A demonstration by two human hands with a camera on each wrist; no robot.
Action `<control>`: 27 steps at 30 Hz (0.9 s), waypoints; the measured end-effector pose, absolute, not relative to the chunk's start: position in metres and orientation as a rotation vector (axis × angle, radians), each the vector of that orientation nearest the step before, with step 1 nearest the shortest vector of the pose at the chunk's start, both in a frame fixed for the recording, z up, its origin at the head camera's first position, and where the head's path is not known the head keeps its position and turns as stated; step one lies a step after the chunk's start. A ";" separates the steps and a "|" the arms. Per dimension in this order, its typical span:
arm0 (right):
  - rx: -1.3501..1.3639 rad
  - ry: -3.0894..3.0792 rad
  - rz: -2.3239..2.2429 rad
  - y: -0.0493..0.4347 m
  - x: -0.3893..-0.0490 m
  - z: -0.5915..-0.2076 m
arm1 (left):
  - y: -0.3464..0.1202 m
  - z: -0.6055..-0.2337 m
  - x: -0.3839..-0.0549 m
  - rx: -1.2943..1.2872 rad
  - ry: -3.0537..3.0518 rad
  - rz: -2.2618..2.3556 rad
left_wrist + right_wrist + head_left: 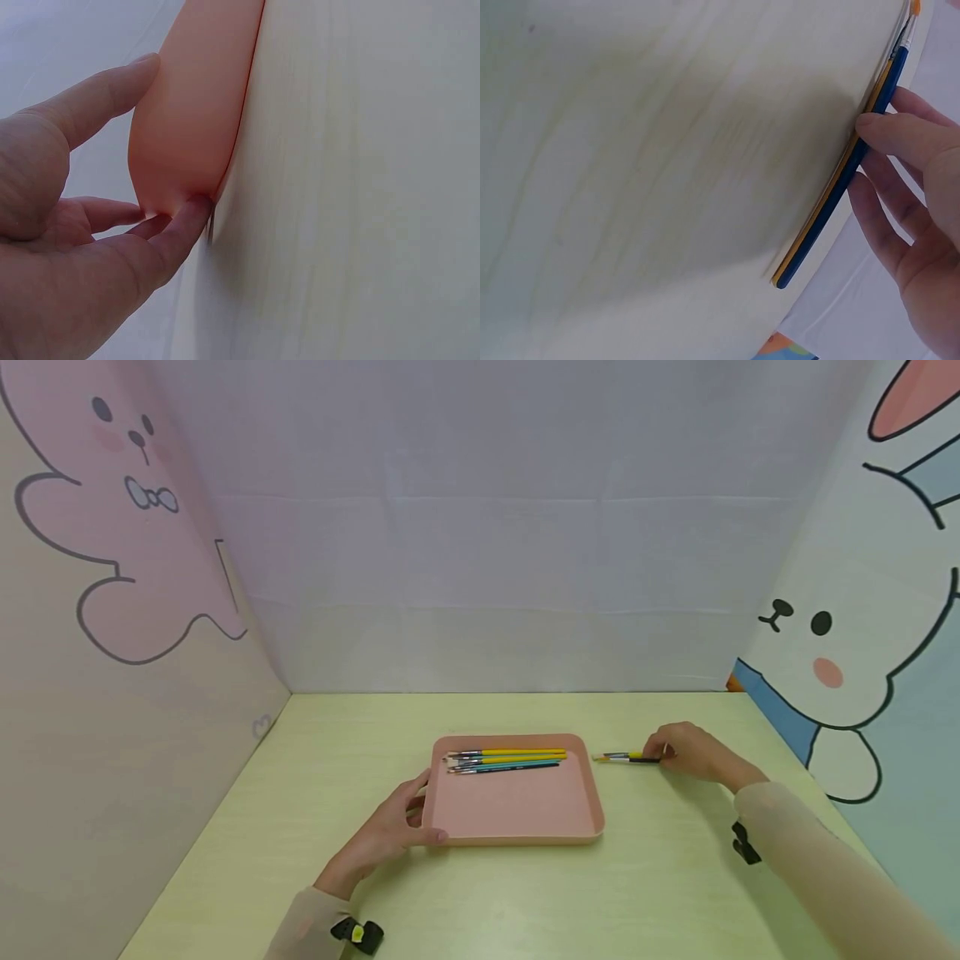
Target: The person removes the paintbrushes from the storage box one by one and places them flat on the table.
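A shallow pink tray (517, 814) stands on the table. My left hand (393, 822) holds it at the left side, the thumb against the front corner and the fingers along the left wall. In the left wrist view, fingertips of that hand (112, 247) touch the wall of the tray (195, 97) near its lower edge. Several paintbrushes (517, 759), with yellow, teal and dark handles, lie side by side in the tray's back part. Right of the tray, my right hand (686, 750) pinches two paintbrushes (832, 184), one yellow and one dark blue, bristles toward the tray.
The pale wooden table (240, 868) extends around the tray. A plain light cloth wall (487, 568) rises behind it. Side panels with a bear drawing (150, 560) and a rabbit drawing (847, 627) bound the left and right.
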State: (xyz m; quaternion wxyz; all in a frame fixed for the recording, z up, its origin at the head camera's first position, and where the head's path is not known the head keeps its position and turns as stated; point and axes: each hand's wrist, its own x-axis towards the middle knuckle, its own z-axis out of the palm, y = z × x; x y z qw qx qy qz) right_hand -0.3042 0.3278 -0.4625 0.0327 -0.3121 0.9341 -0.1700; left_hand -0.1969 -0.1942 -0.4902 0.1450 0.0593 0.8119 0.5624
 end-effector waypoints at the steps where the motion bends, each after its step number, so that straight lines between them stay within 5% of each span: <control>1: -0.957 2.876 -0.520 0.328 -0.305 -0.463 | -0.194 -0.490 -0.197 0.169 2.342 1.619; 27: -0.944 2.937 -0.475 0.324 -0.304 -0.468 | -0.195 -0.493 -0.198 0.186 2.346 1.617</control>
